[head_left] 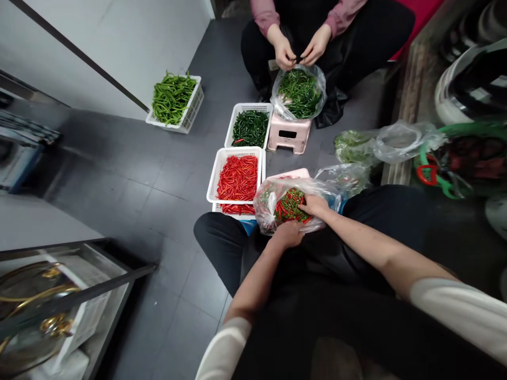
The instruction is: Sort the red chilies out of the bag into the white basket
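Observation:
A clear plastic bag (265, 208) stands opened on a pink stool (298, 173) between my knees. Inside lie red chillies (292, 206) with green stems. My right hand (316, 205) reaches over the bag's right side, its fingers closed at the edge of the chillies; what they pinch is too small to name. At the bag's near side, my left hand (290, 234) has its fingers curled in by the chillies, and what they hold is hidden. Left of the bag is a white basket (212, 182) of red chillies, stacked on another basket of them.
Behind is a white basket (231, 119) of green chillies; farther left, another basket (194, 108) holds long green peppers. Opposite, a co-worker's hands (299, 51) meet above a bag of green chillies on a pink stool (291, 138). More plastic bags (350, 177) lie right. A metal rack (114, 287) stands lower left.

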Available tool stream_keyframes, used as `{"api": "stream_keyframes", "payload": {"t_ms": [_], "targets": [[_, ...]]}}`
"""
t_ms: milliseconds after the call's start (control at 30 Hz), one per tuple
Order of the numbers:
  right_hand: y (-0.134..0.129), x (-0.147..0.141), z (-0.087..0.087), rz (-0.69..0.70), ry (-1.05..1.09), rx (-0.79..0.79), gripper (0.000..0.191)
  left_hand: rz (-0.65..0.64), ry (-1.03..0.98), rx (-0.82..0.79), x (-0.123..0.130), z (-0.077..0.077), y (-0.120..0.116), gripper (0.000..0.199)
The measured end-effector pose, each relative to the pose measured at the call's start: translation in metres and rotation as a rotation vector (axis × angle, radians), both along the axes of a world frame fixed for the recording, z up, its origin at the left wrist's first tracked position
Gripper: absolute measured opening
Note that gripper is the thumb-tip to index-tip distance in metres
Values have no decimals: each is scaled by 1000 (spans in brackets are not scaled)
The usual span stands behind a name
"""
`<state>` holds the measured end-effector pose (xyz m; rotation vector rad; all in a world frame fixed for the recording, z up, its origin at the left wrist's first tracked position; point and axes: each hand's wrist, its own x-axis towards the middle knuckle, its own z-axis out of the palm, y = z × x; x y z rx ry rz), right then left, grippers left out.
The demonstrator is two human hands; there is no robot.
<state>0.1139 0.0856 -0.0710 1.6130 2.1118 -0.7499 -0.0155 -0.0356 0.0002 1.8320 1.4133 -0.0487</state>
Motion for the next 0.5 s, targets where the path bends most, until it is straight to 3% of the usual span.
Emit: {"api": "stream_keyframes", "payload": {"t_ms": [100, 233, 367, 500], "targets": [[1, 2, 4, 0, 86, -43, 28, 227, -84, 121, -4, -1, 0, 27], [-1, 11, 16, -71, 413, -128, 8, 652, -221, 218, -9, -12, 12, 24], [-10, 16, 30, -171, 805, -356, 20, 969, -410, 77, -10, -22, 31, 22], [-13, 19, 40, -283, 990, -704, 35, 1062, -674, -143, -8, -19, 47, 13]]}}
